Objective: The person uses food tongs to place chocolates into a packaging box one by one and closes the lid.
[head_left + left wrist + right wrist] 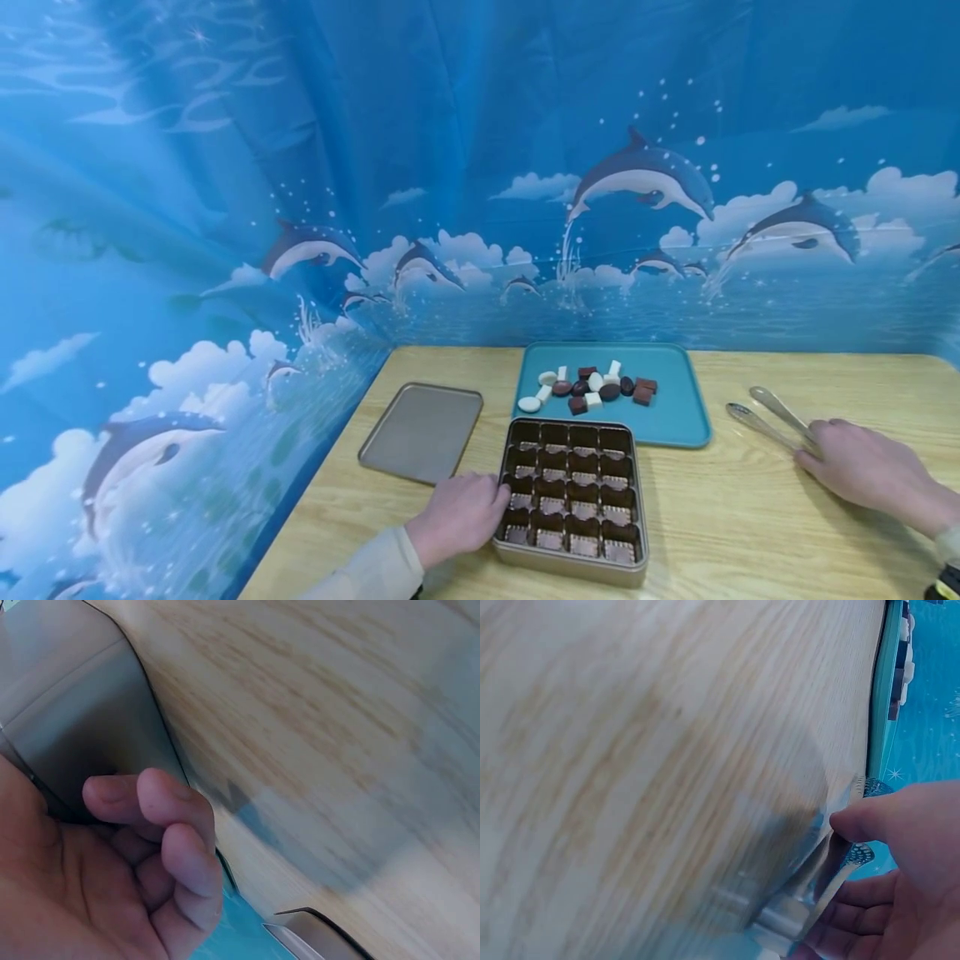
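My left hand (462, 515) rests against the left side of a square bronze-coloured tin (572, 569), its thumb side touching near the rim. In the left wrist view the fingers (191, 859) curl loosely with nothing between them, beside the tin's wall (94, 712). A brown plastic insert (555, 490) divides the tin into several bare compartments. On the right, my right hand (862, 462) holds metal tongs (759, 422) low over the table, thumb on one side and fingers on the other. The perforated tips (859, 855) of the tongs stand apart and point forward, nothing between them.
Behind the tin lies a teal tray (686, 417) bearing several white, brown and dark chocolates (610, 391). A flat bronze lid (422, 432) lies left of the tin on the wooden table (712, 525). A dolphin-printed backdrop (465, 167) stands along the back and left edges.
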A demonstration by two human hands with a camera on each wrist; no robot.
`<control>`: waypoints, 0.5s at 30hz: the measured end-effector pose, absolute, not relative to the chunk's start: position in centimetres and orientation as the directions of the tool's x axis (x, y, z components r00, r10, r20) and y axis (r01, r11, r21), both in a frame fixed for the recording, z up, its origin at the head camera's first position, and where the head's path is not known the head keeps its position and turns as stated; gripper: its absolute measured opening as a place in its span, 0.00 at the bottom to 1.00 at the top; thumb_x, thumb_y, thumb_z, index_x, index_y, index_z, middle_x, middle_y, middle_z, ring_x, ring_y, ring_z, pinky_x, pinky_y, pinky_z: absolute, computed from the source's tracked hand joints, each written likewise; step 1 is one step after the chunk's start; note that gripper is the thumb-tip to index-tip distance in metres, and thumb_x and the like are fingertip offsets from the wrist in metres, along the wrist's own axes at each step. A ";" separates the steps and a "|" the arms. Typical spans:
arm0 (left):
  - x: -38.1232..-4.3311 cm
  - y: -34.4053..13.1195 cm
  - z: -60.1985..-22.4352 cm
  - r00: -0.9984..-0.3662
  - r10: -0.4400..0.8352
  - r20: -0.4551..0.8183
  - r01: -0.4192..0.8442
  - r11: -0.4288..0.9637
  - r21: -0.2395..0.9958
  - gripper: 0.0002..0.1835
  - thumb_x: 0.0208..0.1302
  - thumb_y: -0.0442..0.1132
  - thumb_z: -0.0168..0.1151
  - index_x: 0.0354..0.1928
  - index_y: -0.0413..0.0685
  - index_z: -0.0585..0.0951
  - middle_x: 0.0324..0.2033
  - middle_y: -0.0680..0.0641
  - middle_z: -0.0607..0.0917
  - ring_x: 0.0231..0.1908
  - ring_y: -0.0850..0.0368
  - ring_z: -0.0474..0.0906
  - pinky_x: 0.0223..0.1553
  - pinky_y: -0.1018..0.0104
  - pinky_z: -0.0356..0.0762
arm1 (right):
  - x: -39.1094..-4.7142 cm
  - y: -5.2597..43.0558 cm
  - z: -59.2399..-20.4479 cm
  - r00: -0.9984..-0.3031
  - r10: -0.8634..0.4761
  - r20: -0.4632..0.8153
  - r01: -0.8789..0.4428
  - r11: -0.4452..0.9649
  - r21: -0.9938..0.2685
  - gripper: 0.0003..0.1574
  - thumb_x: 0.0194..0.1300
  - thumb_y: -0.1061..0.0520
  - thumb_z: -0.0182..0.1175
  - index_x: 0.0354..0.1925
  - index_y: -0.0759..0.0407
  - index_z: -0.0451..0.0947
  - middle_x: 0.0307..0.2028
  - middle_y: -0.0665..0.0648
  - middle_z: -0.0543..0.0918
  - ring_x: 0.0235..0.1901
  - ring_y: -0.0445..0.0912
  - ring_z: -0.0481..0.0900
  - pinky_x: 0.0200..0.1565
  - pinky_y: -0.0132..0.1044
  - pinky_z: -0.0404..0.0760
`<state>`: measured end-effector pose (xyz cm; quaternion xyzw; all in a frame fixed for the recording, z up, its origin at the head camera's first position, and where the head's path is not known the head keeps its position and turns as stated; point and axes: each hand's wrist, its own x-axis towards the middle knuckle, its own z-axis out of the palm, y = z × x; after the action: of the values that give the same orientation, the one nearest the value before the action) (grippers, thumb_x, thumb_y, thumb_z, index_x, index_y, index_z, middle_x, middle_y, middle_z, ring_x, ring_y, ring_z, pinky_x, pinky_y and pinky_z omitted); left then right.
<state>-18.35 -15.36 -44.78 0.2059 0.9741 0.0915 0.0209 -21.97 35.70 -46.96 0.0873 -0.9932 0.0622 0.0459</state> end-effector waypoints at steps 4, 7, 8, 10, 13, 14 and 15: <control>-18.3 -15.3 -44.8 -0.919 0.395 -0.008 0.386 0.902 0.191 0.26 0.79 0.49 0.42 0.17 0.58 0.66 0.13 0.58 0.64 0.13 0.63 0.61 0.15 0.66 0.63 | -22.0 35.4 -46.7 -0.983 -0.156 0.094 -0.168 0.975 -0.143 0.16 0.66 0.54 0.61 0.25 0.58 0.69 0.20 0.52 0.68 0.19 0.45 0.64 0.19 0.40 0.63; -18.3 -15.3 -44.7 -0.920 0.392 -0.010 0.383 0.903 0.194 0.25 0.79 0.49 0.42 0.17 0.58 0.66 0.13 0.58 0.64 0.13 0.63 0.61 0.15 0.66 0.64 | -22.1 34.9 -46.0 -0.985 -0.152 0.077 -0.163 0.974 -0.159 0.16 0.68 0.56 0.58 0.35 0.72 0.74 0.21 0.55 0.72 0.18 0.45 0.64 0.20 0.40 0.64; -18.3 -15.3 -44.7 -0.921 0.391 -0.009 0.382 0.904 0.195 0.25 0.79 0.49 0.42 0.17 0.58 0.66 0.13 0.58 0.64 0.13 0.63 0.61 0.15 0.66 0.63 | -22.1 34.7 -45.8 -0.986 -0.154 0.071 -0.164 0.973 -0.165 0.19 0.68 0.56 0.58 0.39 0.76 0.74 0.22 0.56 0.73 0.18 0.45 0.65 0.21 0.40 0.65; -18.3 -15.3 -44.7 -0.921 0.390 -0.013 0.380 0.903 0.199 0.25 0.79 0.49 0.42 0.17 0.58 0.66 0.13 0.58 0.64 0.13 0.63 0.61 0.16 0.66 0.64 | -22.2 34.3 -45.2 -0.986 -0.155 0.064 -0.164 0.971 -0.174 0.22 0.70 0.55 0.56 0.44 0.79 0.73 0.23 0.56 0.74 0.19 0.45 0.65 0.22 0.40 0.65; -18.3 -15.3 -44.8 -0.922 0.388 -0.015 0.377 0.904 0.202 0.26 0.79 0.49 0.41 0.17 0.58 0.66 0.13 0.58 0.64 0.13 0.63 0.61 0.16 0.66 0.64 | -22.4 33.5 -44.2 -0.987 -0.151 0.052 -0.158 0.968 -0.195 0.21 0.72 0.53 0.54 0.41 0.74 0.73 0.22 0.53 0.71 0.19 0.45 0.65 0.21 0.39 0.64; -18.3 -15.3 -44.8 -0.922 0.387 -0.014 0.377 0.904 0.203 0.26 0.79 0.49 0.41 0.17 0.58 0.66 0.13 0.58 0.64 0.13 0.63 0.61 0.16 0.66 0.64 | -22.4 33.2 -43.9 -0.988 -0.149 0.052 -0.156 0.968 -0.196 0.21 0.72 0.51 0.54 0.40 0.73 0.73 0.22 0.53 0.71 0.19 0.45 0.65 0.20 0.40 0.64; -18.3 -15.3 -44.8 -0.922 0.387 -0.014 0.377 0.904 0.204 0.26 0.79 0.49 0.41 0.17 0.58 0.66 0.13 0.58 0.64 0.13 0.63 0.61 0.15 0.66 0.64 | -22.5 32.9 -43.6 -0.988 -0.146 0.053 -0.153 0.968 -0.198 0.22 0.72 0.50 0.54 0.41 0.72 0.73 0.22 0.53 0.71 0.19 0.46 0.66 0.20 0.40 0.64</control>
<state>-18.31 -15.28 -44.82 0.1958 0.9753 0.0989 0.0271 -22.52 32.92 -43.58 0.0753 -0.9918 0.1015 0.0191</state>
